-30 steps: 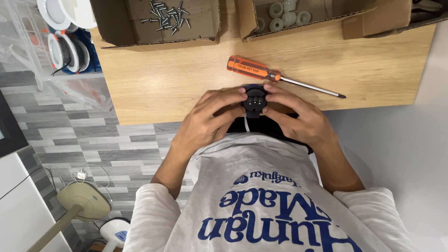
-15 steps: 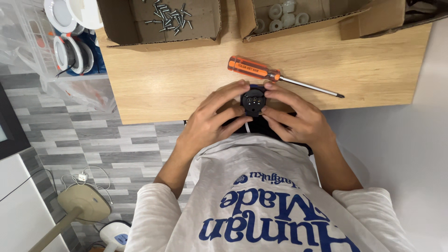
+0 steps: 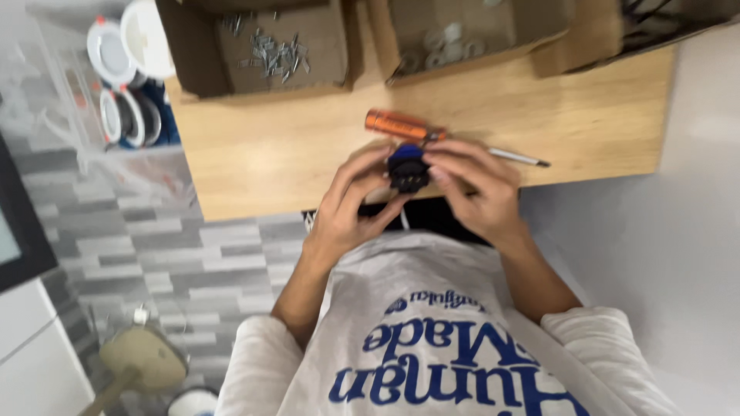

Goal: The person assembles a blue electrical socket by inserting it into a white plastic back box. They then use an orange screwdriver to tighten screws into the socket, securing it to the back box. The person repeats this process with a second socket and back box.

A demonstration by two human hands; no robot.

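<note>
Black plug [image 3: 407, 169] — pins facing camera

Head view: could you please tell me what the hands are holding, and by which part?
Both hands, left and right, pinch a small black and blue part by its opposite sides.

Screwdriver [image 3: 432, 132] (just beyond) fingers [image 3: 368, 171]

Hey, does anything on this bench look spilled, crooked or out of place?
Nothing stands out. The screws lie loose but inside their cardboard box, and the orange-handled screwdriver rests flat on the wooden table.
</note>
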